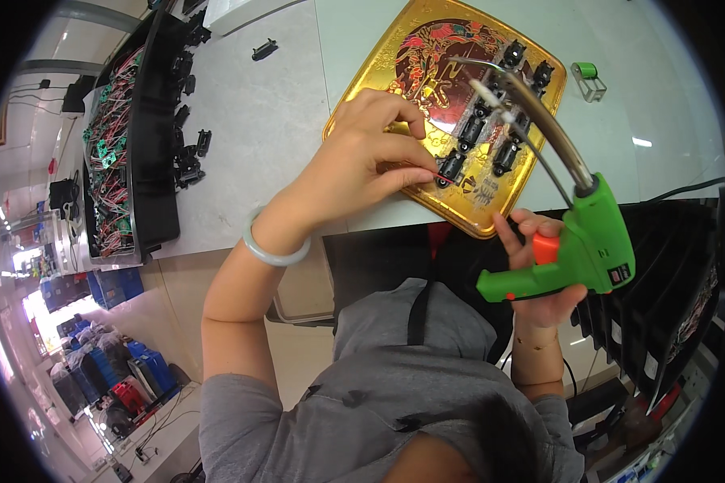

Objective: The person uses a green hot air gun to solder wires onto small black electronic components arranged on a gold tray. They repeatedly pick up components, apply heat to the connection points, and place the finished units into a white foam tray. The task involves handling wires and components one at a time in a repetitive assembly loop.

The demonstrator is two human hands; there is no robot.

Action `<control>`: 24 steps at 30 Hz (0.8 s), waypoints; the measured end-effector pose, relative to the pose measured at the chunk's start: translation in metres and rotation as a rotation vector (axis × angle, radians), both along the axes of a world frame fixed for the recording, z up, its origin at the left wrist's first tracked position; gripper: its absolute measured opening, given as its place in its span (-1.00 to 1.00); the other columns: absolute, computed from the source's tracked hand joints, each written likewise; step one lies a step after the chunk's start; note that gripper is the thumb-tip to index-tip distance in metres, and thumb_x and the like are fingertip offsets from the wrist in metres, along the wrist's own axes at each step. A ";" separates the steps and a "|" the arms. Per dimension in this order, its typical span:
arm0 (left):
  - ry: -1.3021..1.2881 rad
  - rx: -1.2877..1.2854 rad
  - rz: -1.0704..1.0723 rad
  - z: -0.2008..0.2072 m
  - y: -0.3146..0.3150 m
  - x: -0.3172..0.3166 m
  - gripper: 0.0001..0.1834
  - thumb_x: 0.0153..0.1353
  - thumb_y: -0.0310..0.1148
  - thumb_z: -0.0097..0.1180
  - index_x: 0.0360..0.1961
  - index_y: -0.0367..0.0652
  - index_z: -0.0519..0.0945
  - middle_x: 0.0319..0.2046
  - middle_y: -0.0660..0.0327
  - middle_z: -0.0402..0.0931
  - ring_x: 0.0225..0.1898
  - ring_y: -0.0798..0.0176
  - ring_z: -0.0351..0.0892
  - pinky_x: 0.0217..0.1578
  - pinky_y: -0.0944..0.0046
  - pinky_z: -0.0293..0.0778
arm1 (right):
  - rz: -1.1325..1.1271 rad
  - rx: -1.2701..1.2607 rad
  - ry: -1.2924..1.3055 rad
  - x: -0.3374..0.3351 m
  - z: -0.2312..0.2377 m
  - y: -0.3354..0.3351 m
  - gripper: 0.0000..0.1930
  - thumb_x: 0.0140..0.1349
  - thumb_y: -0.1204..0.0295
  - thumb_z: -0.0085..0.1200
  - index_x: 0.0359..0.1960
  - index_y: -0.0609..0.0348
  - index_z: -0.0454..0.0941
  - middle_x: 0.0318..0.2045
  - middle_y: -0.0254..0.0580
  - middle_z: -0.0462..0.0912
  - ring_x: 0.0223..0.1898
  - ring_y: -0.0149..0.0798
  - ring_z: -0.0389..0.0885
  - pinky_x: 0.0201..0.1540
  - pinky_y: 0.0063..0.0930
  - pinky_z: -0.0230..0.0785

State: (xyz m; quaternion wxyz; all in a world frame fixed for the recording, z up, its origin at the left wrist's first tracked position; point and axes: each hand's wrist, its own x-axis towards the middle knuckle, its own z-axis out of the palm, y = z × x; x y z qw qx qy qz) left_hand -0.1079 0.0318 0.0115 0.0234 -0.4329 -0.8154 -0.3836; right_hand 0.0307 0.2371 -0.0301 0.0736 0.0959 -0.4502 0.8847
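My left hand (374,149) reaches over a golden tray (491,183) with a red and dark patterned picture. Its thumb and fingertips pinch a thin red wire (441,175) beside a small black plastic part (453,164) near the tray's front. Several similar black parts stand in rows on the tray. In my right hand (523,256) is a green soldering gun (602,237) with an orange trigger. Its curved metal tube arches over the tray, the tip above the picture and apart from the parts. Some right fingers extend close to the tray's front corner.
A black bin (149,137) of green circuit boards and red wires stands at the left. Loose black parts (189,165) lie beside it, another (264,50) farther right. A solder spool on a stand (588,80) sits right of the tray. Black racks (660,282) flank the right side.
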 end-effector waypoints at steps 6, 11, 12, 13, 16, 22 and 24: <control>0.391 -0.200 0.288 0.005 0.005 0.034 -0.82 -0.27 -0.44 0.13 -0.53 0.08 0.57 -0.49 0.45 0.39 -0.27 0.27 0.26 -0.18 0.23 0.02 | -0.025 0.183 -0.131 0.028 0.002 0.047 -0.20 -0.07 -0.19 -0.09 -0.06 0.36 0.20 -0.16 -0.01 0.30 -0.05 -0.16 0.30 -0.05 -0.27 0.30; 0.526 -0.219 0.409 -0.009 0.012 0.046 -0.82 -0.25 -0.45 0.10 -0.53 0.08 0.54 -0.51 0.47 0.41 -0.31 0.29 0.28 -0.20 0.20 0.00 | -0.079 0.355 -0.216 0.036 0.008 0.057 -0.20 -0.06 -0.24 -0.17 -0.14 0.39 0.27 -0.25 -0.02 0.34 -0.21 -0.22 0.38 -0.24 -0.47 0.36; 0.510 -0.182 0.418 -0.011 0.012 0.046 -0.85 -0.25 -0.43 0.10 -0.55 0.06 0.53 -0.52 0.47 0.40 -0.32 0.30 0.28 -0.18 0.18 -0.01 | -0.075 0.370 -0.223 0.036 0.009 0.057 -0.20 -0.06 -0.25 -0.19 -0.15 0.38 0.27 -0.27 -0.02 0.34 -0.24 -0.23 0.38 -0.28 -0.50 0.35; 0.494 -0.145 0.425 -0.014 0.013 0.045 -0.88 -0.25 -0.41 0.10 -0.57 0.04 0.52 -0.52 0.47 0.39 -0.32 0.32 0.28 -0.15 0.15 -0.02 | -0.071 0.385 -0.231 0.036 0.011 0.056 -0.21 -0.05 -0.26 -0.22 -0.16 0.38 0.27 -0.28 -0.03 0.34 -0.26 -0.25 0.38 -0.32 -0.53 0.33; 0.401 -0.062 0.397 -0.017 0.013 0.042 -0.88 -0.27 -0.39 0.13 -0.58 0.03 0.51 -0.53 0.46 0.38 -0.32 0.31 0.26 -0.13 0.13 -0.04 | -0.053 0.394 -0.226 0.035 0.011 0.058 -0.22 -0.03 -0.26 -0.28 -0.19 0.37 0.28 -0.33 -0.05 0.35 -0.31 -0.28 0.37 -0.39 -0.56 0.30; 0.347 0.018 0.405 -0.023 0.012 0.040 -0.83 -0.37 -0.36 0.20 -0.64 0.03 0.48 -0.44 0.40 0.34 -0.26 0.22 0.20 -0.12 0.07 -0.03 | -0.041 0.422 -0.220 0.031 0.012 0.060 -0.24 0.00 -0.25 -0.33 -0.22 0.37 0.29 -0.39 -0.04 0.36 -0.36 -0.29 0.37 -0.45 -0.58 0.27; 0.352 0.027 0.418 -0.023 0.012 0.041 -0.82 -0.38 -0.37 0.20 -0.67 0.03 0.45 -0.41 0.39 0.33 -0.25 0.20 0.19 -0.10 0.04 -0.04 | -0.055 0.416 -0.239 0.030 0.011 0.060 -0.23 -0.02 -0.26 -0.31 -0.24 0.37 0.31 -0.41 -0.03 0.38 -0.40 -0.29 0.38 -0.47 -0.58 0.28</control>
